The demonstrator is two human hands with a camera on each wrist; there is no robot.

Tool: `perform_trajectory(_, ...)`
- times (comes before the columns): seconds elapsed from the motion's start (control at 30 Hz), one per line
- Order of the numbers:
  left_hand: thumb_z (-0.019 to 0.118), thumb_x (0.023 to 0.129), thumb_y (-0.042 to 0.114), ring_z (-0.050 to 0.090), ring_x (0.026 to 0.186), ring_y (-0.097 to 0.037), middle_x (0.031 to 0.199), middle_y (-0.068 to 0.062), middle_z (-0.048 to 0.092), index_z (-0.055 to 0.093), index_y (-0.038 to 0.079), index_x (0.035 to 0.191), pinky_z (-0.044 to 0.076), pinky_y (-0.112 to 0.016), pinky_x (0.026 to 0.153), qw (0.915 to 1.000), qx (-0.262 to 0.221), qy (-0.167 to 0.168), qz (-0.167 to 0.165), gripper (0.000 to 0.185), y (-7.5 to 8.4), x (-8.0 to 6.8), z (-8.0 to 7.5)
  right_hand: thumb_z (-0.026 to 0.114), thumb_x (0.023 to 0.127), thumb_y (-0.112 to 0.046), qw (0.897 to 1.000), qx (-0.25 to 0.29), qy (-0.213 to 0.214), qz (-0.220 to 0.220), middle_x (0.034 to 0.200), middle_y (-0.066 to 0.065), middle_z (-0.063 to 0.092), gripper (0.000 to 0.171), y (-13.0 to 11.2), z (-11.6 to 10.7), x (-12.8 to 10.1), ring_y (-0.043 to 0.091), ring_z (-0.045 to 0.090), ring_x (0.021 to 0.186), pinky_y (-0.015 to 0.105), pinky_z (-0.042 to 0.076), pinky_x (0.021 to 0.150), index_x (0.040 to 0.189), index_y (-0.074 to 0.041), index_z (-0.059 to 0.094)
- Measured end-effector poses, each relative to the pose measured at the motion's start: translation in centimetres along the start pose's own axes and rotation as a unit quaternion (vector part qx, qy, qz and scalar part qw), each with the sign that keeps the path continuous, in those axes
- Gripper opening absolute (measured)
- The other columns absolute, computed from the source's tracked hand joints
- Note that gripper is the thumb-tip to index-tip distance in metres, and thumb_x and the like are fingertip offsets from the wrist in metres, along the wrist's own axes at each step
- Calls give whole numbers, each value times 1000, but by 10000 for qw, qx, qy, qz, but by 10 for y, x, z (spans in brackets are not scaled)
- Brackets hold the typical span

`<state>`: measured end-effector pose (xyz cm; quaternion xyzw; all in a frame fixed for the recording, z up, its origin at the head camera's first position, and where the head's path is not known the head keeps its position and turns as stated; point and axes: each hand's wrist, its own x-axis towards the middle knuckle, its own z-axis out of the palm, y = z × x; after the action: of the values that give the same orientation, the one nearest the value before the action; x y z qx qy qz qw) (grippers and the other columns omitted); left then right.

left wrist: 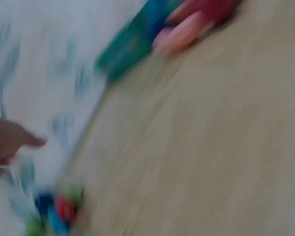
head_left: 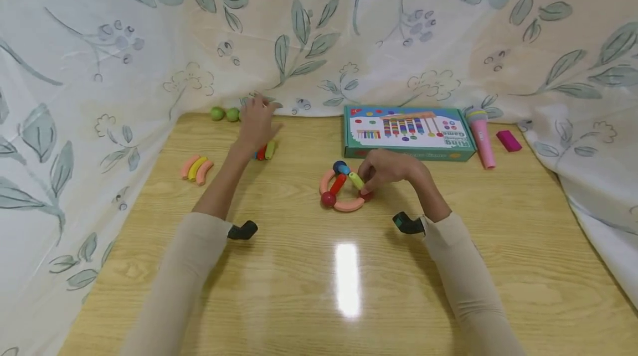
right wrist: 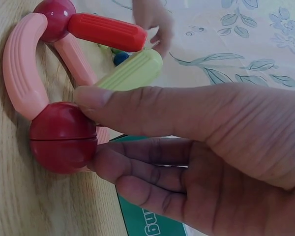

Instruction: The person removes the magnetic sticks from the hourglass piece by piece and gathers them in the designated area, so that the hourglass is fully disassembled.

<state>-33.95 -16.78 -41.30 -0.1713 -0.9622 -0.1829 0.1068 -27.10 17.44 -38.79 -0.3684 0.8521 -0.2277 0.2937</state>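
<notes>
A ring of curved salmon pieces (head_left: 349, 206) lies mid-table, joined by two red balls (head_left: 328, 199) and a dark blue ball (head_left: 340, 166). Straight red (head_left: 338, 184), light green (head_left: 356, 180) and blue sticks rise from those balls and lean inward. With thumb and fingertips my right hand (head_left: 391, 170) pinches the right-hand red ball (right wrist: 63, 137) at the base of the green stick (right wrist: 132, 69). My left hand (head_left: 256, 123), thumb spread from its fingers, reaches to the back edge beside green balls (head_left: 232, 114). Below it, partly hidden, are short red, blue and green sticks (head_left: 269, 150).
Three curved pieces (head_left: 197, 169), salmon and yellow, lie at the left. A green game box (head_left: 411, 132) stands behind the ring, with a pink toy microphone (head_left: 482, 140) and a magenta block (head_left: 509, 140) to its right. A floral cloth (head_left: 309, 29) hangs along the back edge.
</notes>
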Motion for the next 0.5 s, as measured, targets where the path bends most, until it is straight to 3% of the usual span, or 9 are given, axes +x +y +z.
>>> perform_trajectory(0.07,71,100,23,60,119,-41,134,-26,60,64,4,139,50,-52,102,9939,-820,-544,500,44,30,-10,-1,81,91,-15,10000,-67,-9,-47,77,1,68,8,0,0,0,11,52,72,27,47,70,88,-9,78)
perform_trajectory(0.17,69,102,31,66,110,-32,127,-23,66,63,4,140,56,-44,96,9680,-1774,-1522,914,48,68,-27,-2,81,91,-14,9998,-125,-9,-139,76,1,67,9,0,-1,0,11,52,71,26,47,70,87,-8,77)
perform_trajectory(0.27,74,98,34,65,99,-25,112,-18,69,63,4,135,56,-36,87,9546,-2090,-1926,889,48,91,-44,-1,81,91,-13,9996,-137,-23,-254,76,2,67,9,0,-1,3,11,52,71,26,48,70,86,-7,76)
perform_trajectory(0.43,80,93,31,63,83,-18,93,-9,70,64,0,116,51,-26,75,9433,-2231,-2332,778,43,108,-65,10,81,90,-13,9995,-125,-18,-282,74,3,66,13,-2,-1,3,11,51,69,25,46,67,82,-7,73)
perform_trajectory(0.5,80,94,30,62,81,-15,90,-7,70,66,1,114,50,-22,73,9426,-2114,-2451,818,38,112,-68,16,81,90,-12,9996,-123,-8,-259,73,3,64,15,-2,-2,2,12,51,69,25,45,67,80,-7,71)
